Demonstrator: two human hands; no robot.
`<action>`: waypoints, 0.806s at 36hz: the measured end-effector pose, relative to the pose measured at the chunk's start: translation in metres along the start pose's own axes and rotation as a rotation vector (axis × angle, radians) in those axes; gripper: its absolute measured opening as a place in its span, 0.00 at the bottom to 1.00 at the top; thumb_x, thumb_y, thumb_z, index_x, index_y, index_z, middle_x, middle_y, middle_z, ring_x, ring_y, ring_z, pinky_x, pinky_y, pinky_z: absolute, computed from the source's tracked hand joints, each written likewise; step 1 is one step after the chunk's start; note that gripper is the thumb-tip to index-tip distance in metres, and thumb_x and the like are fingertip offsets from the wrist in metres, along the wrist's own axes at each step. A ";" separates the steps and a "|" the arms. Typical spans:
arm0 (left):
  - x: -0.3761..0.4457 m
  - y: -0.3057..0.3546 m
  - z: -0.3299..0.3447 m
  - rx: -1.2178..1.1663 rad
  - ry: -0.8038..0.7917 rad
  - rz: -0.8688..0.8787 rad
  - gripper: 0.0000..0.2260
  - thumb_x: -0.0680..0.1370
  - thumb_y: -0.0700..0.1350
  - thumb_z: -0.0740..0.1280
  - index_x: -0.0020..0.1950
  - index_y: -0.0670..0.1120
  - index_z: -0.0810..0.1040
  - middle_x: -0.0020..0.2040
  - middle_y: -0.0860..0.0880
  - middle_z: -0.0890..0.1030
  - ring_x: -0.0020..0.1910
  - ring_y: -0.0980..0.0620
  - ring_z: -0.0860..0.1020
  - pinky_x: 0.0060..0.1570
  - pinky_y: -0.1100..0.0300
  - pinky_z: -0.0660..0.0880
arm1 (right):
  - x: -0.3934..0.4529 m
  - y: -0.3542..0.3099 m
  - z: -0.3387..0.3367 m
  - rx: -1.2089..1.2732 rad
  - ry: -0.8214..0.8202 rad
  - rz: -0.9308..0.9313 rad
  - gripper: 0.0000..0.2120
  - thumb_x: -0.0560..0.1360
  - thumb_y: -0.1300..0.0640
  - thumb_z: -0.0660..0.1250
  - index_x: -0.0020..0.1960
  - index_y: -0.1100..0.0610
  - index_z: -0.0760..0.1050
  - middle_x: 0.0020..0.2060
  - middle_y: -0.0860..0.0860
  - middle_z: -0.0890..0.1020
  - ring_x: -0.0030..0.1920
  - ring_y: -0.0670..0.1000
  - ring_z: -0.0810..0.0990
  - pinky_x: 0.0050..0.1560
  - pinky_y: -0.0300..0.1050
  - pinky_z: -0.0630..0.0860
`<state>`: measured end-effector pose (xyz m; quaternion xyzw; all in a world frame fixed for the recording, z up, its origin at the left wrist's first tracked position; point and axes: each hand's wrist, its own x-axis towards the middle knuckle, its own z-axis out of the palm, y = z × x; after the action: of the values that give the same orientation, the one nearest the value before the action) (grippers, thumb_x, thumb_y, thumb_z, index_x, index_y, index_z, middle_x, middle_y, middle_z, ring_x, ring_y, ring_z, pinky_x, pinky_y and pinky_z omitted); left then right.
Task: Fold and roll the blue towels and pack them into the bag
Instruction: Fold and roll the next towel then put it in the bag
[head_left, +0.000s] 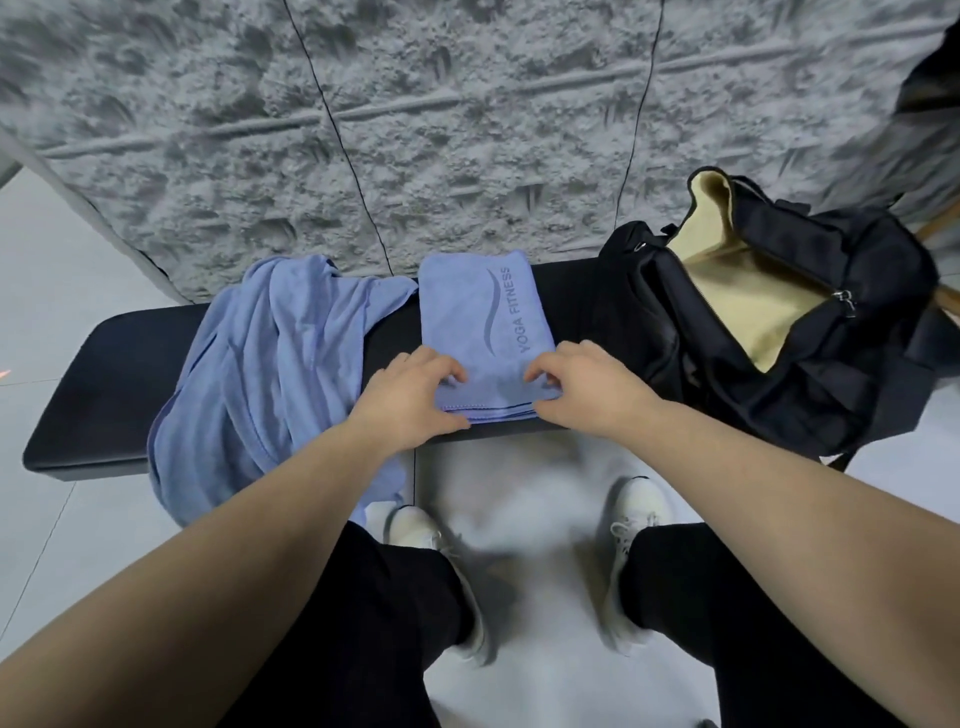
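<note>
1. Lower centre of the frame: your two forearms reach forward over your black trousers and white shoes, which stand on the pale tiled floor.
2. Centre: your left hand and right hand both have curled fingers pinching the near edge of the folded blue towel, one at each near corner. The layered hem lies just between them, at the front lip of the black bench.
3. Judged step: starting the roll. Turn both corners over together, keep the first turn tight and level, and keep the side edges in line so that the roll does not cone.
4. The towel lies flat with its "YOGA FITNESS" print uppermost, long axis running away from you; roll along that axis towards the wall.
5. Left of centre: a second, unfolded blue towel lies crumpled on the bench and hangs over its front edge, just beside the folded one. Keep it out of the roll.
6. Right of centre: the black duffel bag sits on the bench, unzipped, tan lining showing, close to the folded towel's right edge.
7. Upper frame: a grey textured wall.
</note>
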<state>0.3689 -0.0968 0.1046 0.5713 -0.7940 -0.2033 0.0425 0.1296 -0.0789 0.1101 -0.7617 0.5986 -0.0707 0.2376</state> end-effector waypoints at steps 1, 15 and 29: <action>0.001 0.001 0.000 0.077 -0.028 0.004 0.23 0.70 0.54 0.77 0.62 0.56 0.74 0.59 0.56 0.70 0.59 0.51 0.69 0.60 0.52 0.68 | 0.002 -0.001 0.001 -0.040 -0.001 -0.028 0.18 0.74 0.51 0.68 0.63 0.47 0.75 0.50 0.45 0.73 0.57 0.51 0.69 0.61 0.46 0.69; 0.012 -0.017 0.000 -0.498 -0.008 -0.234 0.06 0.78 0.39 0.68 0.52 0.48 0.83 0.41 0.55 0.83 0.40 0.61 0.78 0.38 0.78 0.69 | 0.034 -0.021 0.024 -0.099 0.040 -0.205 0.18 0.74 0.45 0.69 0.62 0.46 0.73 0.54 0.48 0.76 0.57 0.51 0.70 0.57 0.47 0.68; 0.012 -0.021 -0.002 -0.667 0.005 -0.366 0.04 0.79 0.45 0.68 0.48 0.51 0.82 0.45 0.52 0.84 0.45 0.53 0.79 0.48 0.60 0.77 | 0.032 -0.056 0.026 -0.082 0.187 -0.163 0.08 0.77 0.48 0.62 0.53 0.48 0.77 0.47 0.46 0.83 0.48 0.53 0.79 0.42 0.45 0.70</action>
<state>0.3838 -0.1142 0.0965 0.6589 -0.5691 -0.4533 0.1911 0.1977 -0.0918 0.1063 -0.8071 0.5565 -0.1357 0.1428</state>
